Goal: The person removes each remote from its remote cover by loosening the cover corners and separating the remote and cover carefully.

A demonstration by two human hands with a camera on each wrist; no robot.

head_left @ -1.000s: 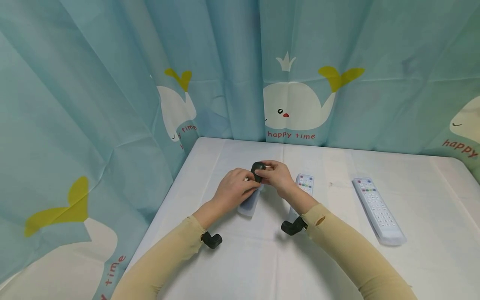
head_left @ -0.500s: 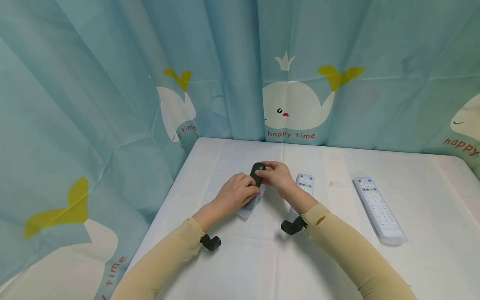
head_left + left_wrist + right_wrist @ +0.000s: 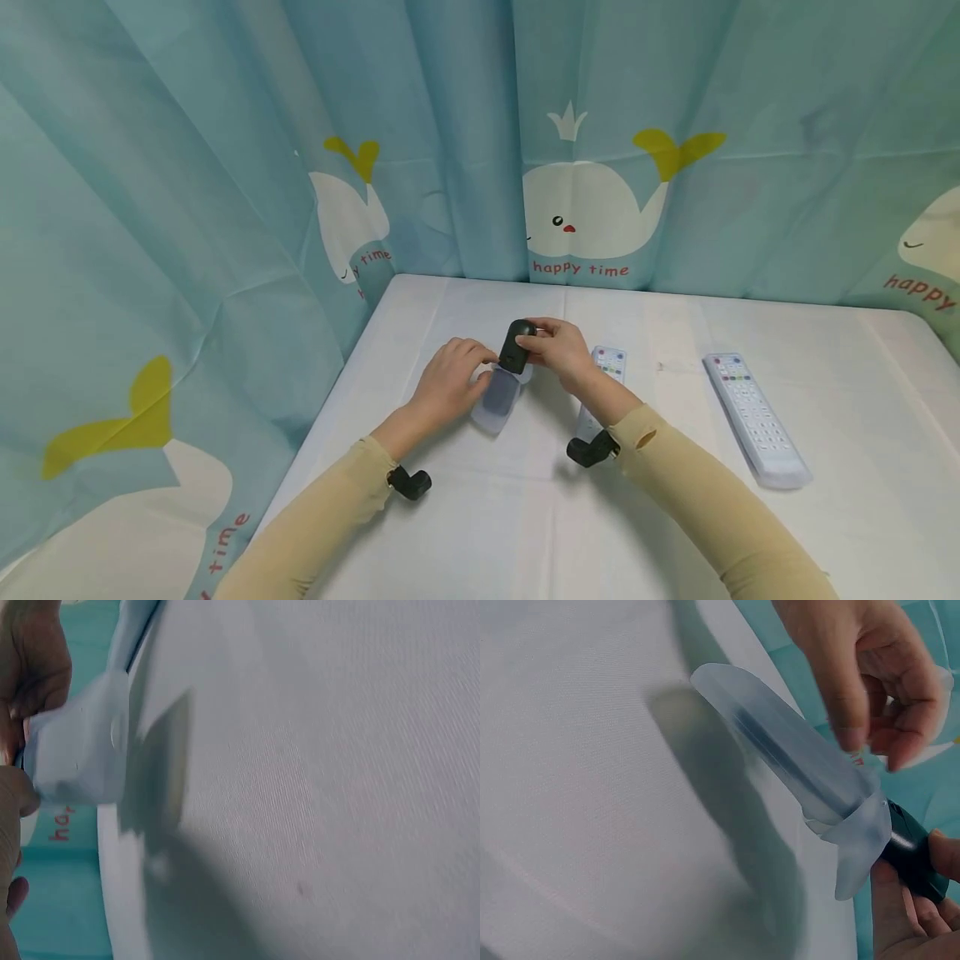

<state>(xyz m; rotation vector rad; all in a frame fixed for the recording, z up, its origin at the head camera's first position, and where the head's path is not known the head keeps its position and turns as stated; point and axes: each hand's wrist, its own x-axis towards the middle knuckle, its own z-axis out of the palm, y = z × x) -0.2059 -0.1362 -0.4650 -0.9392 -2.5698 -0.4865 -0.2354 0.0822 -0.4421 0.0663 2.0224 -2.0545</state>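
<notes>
In the head view, my right hand [image 3: 562, 350] pinches the rounded end of a black remote control [image 3: 513, 346] between thumb and fingers. A translucent soft cover [image 3: 497, 404] encloses the remote's other end and hangs down toward the table. In the right wrist view, the cover's mouth [image 3: 862, 836] is folded back in a flap, and the dark remote shows faintly through its wall. My left hand [image 3: 445, 382] hovers just left of the cover with its fingers loosely bent, apart from it in the right wrist view.
One covered white remote [image 3: 611, 364] lies partly behind my right forearm. Another white remote [image 3: 757, 421] in a clear cover lies farther right on the white table [image 3: 480, 517]. A blue whale-print curtain [image 3: 465, 150] hangs behind and to the left.
My left hand has let go of the cover and drawn back to the left, so more of the cover shows. The black remote, still in my right hand, has tilted slightly.
</notes>
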